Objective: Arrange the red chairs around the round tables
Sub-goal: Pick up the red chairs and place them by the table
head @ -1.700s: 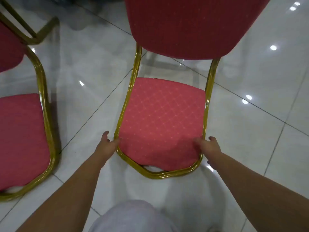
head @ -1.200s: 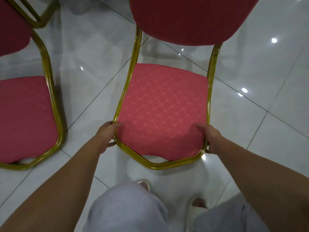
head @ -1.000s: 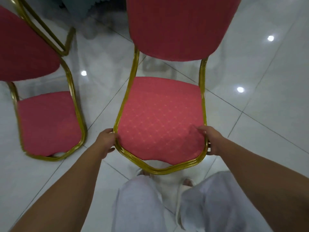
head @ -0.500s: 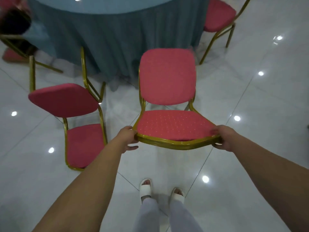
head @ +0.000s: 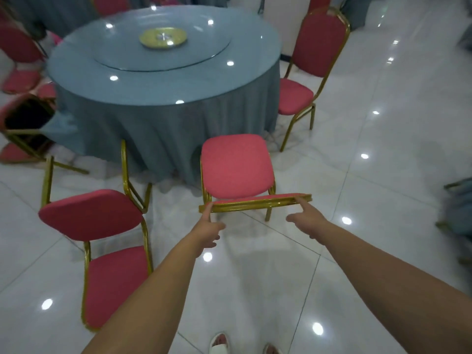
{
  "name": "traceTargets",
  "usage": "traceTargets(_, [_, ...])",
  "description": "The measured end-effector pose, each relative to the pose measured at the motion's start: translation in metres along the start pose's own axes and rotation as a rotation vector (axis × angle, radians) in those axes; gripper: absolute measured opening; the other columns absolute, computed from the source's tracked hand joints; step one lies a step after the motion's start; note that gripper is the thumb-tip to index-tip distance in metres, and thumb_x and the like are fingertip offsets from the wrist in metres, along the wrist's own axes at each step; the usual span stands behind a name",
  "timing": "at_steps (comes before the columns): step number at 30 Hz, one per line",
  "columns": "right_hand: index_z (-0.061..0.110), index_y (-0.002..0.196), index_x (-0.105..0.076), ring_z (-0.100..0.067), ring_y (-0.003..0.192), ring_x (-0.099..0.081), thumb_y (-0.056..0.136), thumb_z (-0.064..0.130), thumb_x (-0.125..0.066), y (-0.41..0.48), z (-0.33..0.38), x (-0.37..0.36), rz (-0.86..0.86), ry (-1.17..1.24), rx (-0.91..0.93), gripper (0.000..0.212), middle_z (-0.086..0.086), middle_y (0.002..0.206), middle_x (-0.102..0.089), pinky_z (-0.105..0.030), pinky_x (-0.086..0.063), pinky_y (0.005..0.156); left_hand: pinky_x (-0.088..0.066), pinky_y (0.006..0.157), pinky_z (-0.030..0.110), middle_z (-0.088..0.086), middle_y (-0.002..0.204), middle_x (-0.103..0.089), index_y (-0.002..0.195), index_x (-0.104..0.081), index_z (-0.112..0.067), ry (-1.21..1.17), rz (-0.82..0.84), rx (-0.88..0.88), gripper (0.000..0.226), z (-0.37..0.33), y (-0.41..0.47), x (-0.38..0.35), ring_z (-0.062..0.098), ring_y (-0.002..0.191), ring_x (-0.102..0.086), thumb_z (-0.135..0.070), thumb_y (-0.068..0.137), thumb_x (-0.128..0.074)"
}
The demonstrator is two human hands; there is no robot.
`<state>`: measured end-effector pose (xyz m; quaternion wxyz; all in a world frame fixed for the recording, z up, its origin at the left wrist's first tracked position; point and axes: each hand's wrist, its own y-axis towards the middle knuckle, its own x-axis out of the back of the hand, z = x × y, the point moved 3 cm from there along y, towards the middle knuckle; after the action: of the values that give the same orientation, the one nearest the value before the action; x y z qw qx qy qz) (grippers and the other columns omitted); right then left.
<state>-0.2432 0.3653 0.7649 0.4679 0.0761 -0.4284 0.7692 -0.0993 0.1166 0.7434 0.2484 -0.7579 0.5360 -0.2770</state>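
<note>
A red chair [head: 236, 166] with a gold frame stands on the floor just in front of the round table [head: 163, 80], its backrest toward the blue-grey cloth and its seat edge toward me. My left hand [head: 207, 229] is open, one fingertip touching the left front corner of the seat frame. My right hand [head: 307, 221] is open too, a fingertip resting on the frame's right front corner. A second red chair [head: 116, 283] sits to my left, gold tubes rising behind its backrest. A third red chair [head: 293, 97] stands upright at the table's right side.
The table carries a glass turntable [head: 204, 51] with a gold disc [head: 163, 38]. Several more red chairs [head: 18, 47] crowd the far left, one tipped over [head: 24, 121]. Glossy white tile floor [head: 370, 187] stretches to the right. My sandalled feet [head: 219, 341] are at the bottom.
The chair went from close under me to a spot by the table. My hands slid off the seat's sides and opened, leaving only fingertips on the front rim. My view lifted to the table.
</note>
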Motion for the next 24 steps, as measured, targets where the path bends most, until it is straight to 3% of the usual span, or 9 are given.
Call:
traceTargets(2, [0.035,0.154,-0.027,-0.02,0.099,-0.056,0.089,0.027,-0.063,-0.003,0.007,0.002,-0.001,-0.01,0.021,0.075,-0.011,0.146,-0.045,-0.032,-0.047,0.074,-0.053,0.079,0.036,0.011,0.142,-0.042,0.153,-0.018,-0.045,0.044,0.009,-0.016,0.073,-0.006,-0.001,0.006,0.026,0.102,-0.058,-0.02,0.097,-0.058])
traceTargets(6, [0.025,0.154,-0.03,-0.03,0.129,-0.047,0.089,0.03,-0.065,-0.008,0.013,0.007,-0.009,-0.059,0.046,0.073,-0.01,0.152,-0.04,-0.044,-0.046,0.1,-0.054,0.08,0.036,0.013,0.143,-0.045,0.155,-0.024,-0.031,0.06,0.003,-0.017,0.067,-0.008,-0.008,0.019,0.026,0.102,-0.059,-0.018,0.098,-0.057])
traceTargets(8, [0.022,0.152,-0.032,-0.029,0.123,-0.05,0.089,0.03,-0.065,-0.013,0.013,0.009,-0.014,-0.059,0.04,0.072,-0.011,0.149,-0.042,-0.039,-0.048,0.092,-0.054,0.078,0.035,0.012,0.14,-0.047,0.154,-0.027,-0.027,0.049,0.001,-0.009,0.064,-0.007,-0.013,0.024,0.025,0.101,-0.06,-0.018,0.097,-0.057])
traceTargets(10, [0.021,0.151,-0.034,-0.019,0.093,-0.053,0.089,0.03,-0.065,-0.019,0.011,0.009,-0.016,-0.046,0.038,0.07,-0.009,0.136,-0.048,-0.026,-0.042,0.067,-0.055,0.082,0.037,0.011,0.137,-0.048,0.151,-0.032,-0.024,0.059,-0.002,-0.007,0.06,-0.005,-0.016,0.027,0.026,0.104,-0.06,-0.018,0.098,-0.057])
traceTargets(12, [0.02,0.149,-0.036,-0.01,0.07,-0.04,0.089,0.028,-0.065,-0.023,0.005,0.007,-0.022,-0.031,0.033,0.067,-0.006,0.118,-0.047,-0.022,-0.031,0.056,-0.055,0.089,0.04,0.013,0.139,-0.047,0.15,-0.035,-0.021,0.07,0.0,-0.009,0.055,-0.003,-0.017,0.027,0.029,0.11,-0.058,-0.017,0.099,-0.056])
traceTargets(14, [0.019,0.148,-0.038,-0.011,0.071,-0.04,0.089,0.027,-0.065,-0.028,-0.004,0.005,-0.026,-0.026,0.017,0.065,-0.007,0.118,-0.047,-0.022,-0.031,0.056,-0.054,0.091,0.041,0.014,0.139,-0.048,0.148,-0.037,-0.02,0.075,0.008,-0.005,0.052,-0.001,-0.018,0.024,0.03,0.113,-0.058,-0.017,0.099,-0.055])
traceTargets(18, [0.022,0.143,-0.042,-0.024,0.09,-0.048,0.09,0.026,-0.066,-0.041,-0.019,0.004,-0.044,0.027,-0.017,0.059,-0.011,0.138,-0.046,-0.026,-0.039,0.065,-0.054,0.091,0.041,0.011,0.13,-0.053,0.144,-0.042,-0.018,0.072,0.048,0.004,0.048,0.0,-0.01,0.013,0.027,0.109,-0.059,-0.017,0.098,-0.056])
traceTargets(21, [0.023,0.139,-0.045,-0.018,0.076,-0.052,0.09,0.027,-0.066,-0.047,-0.031,0.005,-0.061,0.075,-0.042,0.054,-0.004,0.115,-0.052,-0.025,-0.041,0.06,-0.055,0.092,0.041,0.006,0.123,-0.057,0.141,-0.046,-0.019,0.088,0.088,-0.003,0.045,0.0,0.0,0.001,0.024,0.106,-0.061,-0.018,0.098,-0.055])
traceTargets(24, [0.022,0.137,-0.047,-0.015,0.072,-0.049,0.09,0.026,-0.066,-0.046,-0.038,0.008,-0.08,0.1,-0.034,0.051,-0.005,0.119,-0.049,-0.025,-0.04,0.061,-0.056,0.091,0.04,0.004,0.117,-0.059,0.138,-0.05,-0.018,0.093,0.126,-0.018,0.04,-0.005,0.009,-0.012,0.023,0.104,-0.062,-0.017,0.098,-0.056])
